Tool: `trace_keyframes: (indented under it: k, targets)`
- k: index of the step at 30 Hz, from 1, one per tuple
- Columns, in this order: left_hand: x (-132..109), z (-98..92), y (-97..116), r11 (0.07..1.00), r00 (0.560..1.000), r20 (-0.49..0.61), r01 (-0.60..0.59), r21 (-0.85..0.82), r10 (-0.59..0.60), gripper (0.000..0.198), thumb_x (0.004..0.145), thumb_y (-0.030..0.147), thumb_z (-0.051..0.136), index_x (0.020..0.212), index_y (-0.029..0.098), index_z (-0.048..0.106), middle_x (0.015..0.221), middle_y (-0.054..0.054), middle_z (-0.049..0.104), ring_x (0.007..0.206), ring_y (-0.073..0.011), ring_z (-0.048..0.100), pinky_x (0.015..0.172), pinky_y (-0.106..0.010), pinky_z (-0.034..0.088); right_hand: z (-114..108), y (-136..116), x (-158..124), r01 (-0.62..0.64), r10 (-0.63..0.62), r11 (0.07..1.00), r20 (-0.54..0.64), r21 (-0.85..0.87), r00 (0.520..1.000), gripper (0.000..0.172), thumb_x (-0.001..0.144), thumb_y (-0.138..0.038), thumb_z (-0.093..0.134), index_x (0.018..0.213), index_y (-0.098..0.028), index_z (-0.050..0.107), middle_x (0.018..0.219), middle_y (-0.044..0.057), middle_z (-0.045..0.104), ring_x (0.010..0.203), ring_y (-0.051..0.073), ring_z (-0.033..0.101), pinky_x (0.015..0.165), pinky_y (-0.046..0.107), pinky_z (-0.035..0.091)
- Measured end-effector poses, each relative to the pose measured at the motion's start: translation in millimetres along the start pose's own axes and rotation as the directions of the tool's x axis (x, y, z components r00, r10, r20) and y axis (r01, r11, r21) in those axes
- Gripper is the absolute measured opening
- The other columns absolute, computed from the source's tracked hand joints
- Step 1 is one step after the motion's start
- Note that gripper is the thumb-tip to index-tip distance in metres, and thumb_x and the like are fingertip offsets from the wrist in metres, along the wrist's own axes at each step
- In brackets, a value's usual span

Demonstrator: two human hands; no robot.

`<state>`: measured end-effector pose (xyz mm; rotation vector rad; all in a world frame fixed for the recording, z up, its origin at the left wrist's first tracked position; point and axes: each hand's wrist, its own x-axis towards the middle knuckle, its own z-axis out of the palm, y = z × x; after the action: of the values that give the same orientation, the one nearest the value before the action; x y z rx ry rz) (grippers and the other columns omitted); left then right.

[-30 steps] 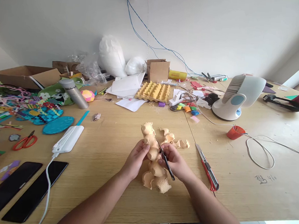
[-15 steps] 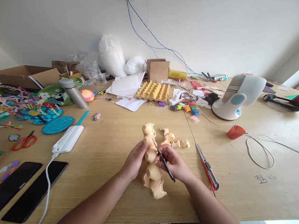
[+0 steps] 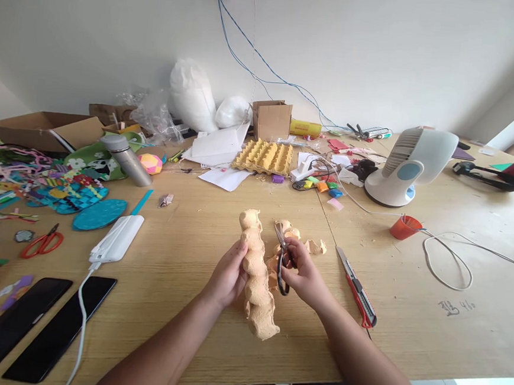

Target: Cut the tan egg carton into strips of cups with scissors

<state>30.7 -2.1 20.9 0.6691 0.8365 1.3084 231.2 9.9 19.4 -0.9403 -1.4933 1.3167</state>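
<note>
My left hand point(image 3: 229, 275) grips a tan strip of egg carton point(image 3: 257, 275) by its left side, thumb on top. The strip is a bumpy row of several cups, held lengthwise above the table. In my right hand point(image 3: 306, 273) is a pair of black-handled scissors point(image 3: 283, 263), its blades pointing away from me, apart from the strip on its right side. Cut carton scraps point(image 3: 315, 246) lie on the table behind my right hand, which partly hides them.
A red utility knife point(image 3: 356, 288) with its blade out lies at the right. Phones point(image 3: 62, 325), a white power bank point(image 3: 117, 238) and red-handled scissors point(image 3: 43, 245) are at the left. Behind stand a yellow egg tray point(image 3: 264, 156), a white fan point(image 3: 405, 165) and an orange cup point(image 3: 405, 227).
The scissors have moved off the strip to the right and turned, blades now pointing away. My left hand has shifted the strip slightly left and turned it.
</note>
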Motion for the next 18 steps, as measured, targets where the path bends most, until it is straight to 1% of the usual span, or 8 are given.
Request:
trace_keyframes:
  k: [2,4,7,11,13,16,18]
  targets:
    - [0,1.1,1,1.0,1.0,-0.013,0.009,0.008,-0.009,0.038,0.087,0.064,0.079,0.106,0.031,0.077,0.1,-0.002,0.077,0.092,-0.0225,0.07,0.083,-0.036,0.056,-3,2,1,0.029,-0.031,0.996,-0.026,-0.083,0.999,0.057,0.088,-0.034,0.079,0.138,-0.03,0.052,0.106,0.002,0.062,0.086,0.017,0.055,0.086,0.035,0.048]
    - [-1,3.0,3,1.0,1.0,-0.024,0.016,0.014,-0.016,0.041,0.085,0.065,0.08,0.105,0.03,0.077,0.1,-0.003,0.078,0.093,-0.0237,0.07,0.084,-0.037,0.056,-4,4,2,0.031,-0.033,0.995,-0.026,-0.095,0.999,0.054,0.089,-0.035,0.077,0.138,-0.029,0.053,0.109,0.003,0.063,0.087,0.018,0.056,0.086,0.035,0.049]
    - [-3,6.0,5,0.999,0.999,-0.02,0.028,0.025,-0.027,0.042,0.085,0.066,0.079,0.106,0.03,0.078,0.1,-0.004,0.078,0.096,-0.0259,0.071,0.087,-0.039,0.056,-3,10,3,0.007,-0.007,1.0,-0.025,0.015,1.0,0.057,0.089,-0.044,0.079,0.137,-0.029,0.053,0.111,0.005,0.064,0.094,0.02,0.06,0.087,0.035,0.051]
    - [-8,9.2,8,0.995,0.995,0.054,0.085,0.051,-0.088,0.044,0.091,0.073,0.065,0.101,0.032,0.079,0.089,-0.004,0.077,0.097,-0.0315,0.073,0.092,-0.048,0.056,-1,13,5,-0.004,0.007,0.987,-0.024,0.161,1.0,0.059,0.086,-0.055,0.082,0.132,-0.028,0.056,0.11,0.006,0.066,0.106,0.023,0.063,0.094,0.037,0.053]
    - [-10,10.3,9,0.994,0.992,0.074,0.096,0.05,-0.099,0.044,0.091,0.074,0.064,0.098,0.034,0.08,0.087,-0.004,0.078,0.098,-0.0329,0.073,0.093,-0.05,0.055,-1,11,4,-0.023,0.026,0.981,-0.008,0.195,1.0,0.056,0.086,-0.057,0.081,0.129,-0.028,0.059,0.108,0.006,0.067,0.105,0.023,0.064,0.094,0.036,0.053]
    - [-12,10.8,10,0.994,0.991,0.087,0.097,0.059,-0.102,0.046,0.089,0.075,0.065,0.101,0.034,0.081,0.091,-0.004,0.079,0.102,-0.0352,0.073,0.096,-0.052,0.054,0,6,3,-0.078,0.074,0.974,0.028,0.211,0.997,0.051,0.087,-0.058,0.081,0.124,-0.028,0.062,0.102,0.005,0.068,0.094,0.021,0.064,0.089,0.036,0.054]
    - [-12,10.6,10,0.992,0.988,0.098,0.111,0.065,-0.117,0.05,0.088,0.078,0.065,0.103,0.033,0.081,0.087,-0.006,0.078,0.101,-0.0376,0.073,0.095,-0.055,0.054,1,3,1,-0.081,0.074,0.975,0.045,0.206,0.996,0.049,0.087,-0.058,0.081,0.12,-0.027,0.063,0.099,0.004,0.067,0.089,0.02,0.063,0.085,0.035,0.054]
